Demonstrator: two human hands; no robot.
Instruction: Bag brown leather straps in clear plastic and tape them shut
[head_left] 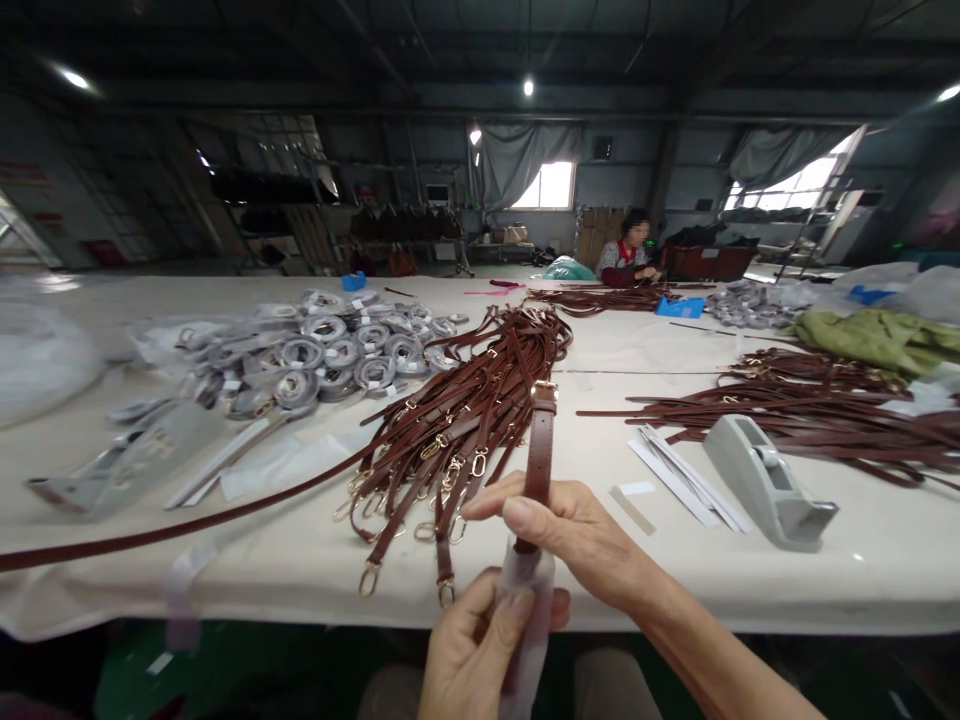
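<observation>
A brown leather strap (539,450) with a buckle at its top end stands upright in front of me. My right hand (589,535) pinches it below the buckle, between thumb and fingers. Lower down, my left hand (476,640) is closed around a translucent whitish wrapping (525,640) that covers the strap's lower part. Just beyond my hands lies a heap of brown straps (480,400), with gold-coloured clasps and rings hanging towards the table's front edge. One long strap from there stretches off to the left.
Coiled, grey-wrapped straps (330,345) are heaped at left. Tape dispensers stand at right (769,485) and left (142,455), near white paper strips (682,475). More brown straps (810,410) and green cloth (862,340) lie at right. A person (630,255) sits across the table.
</observation>
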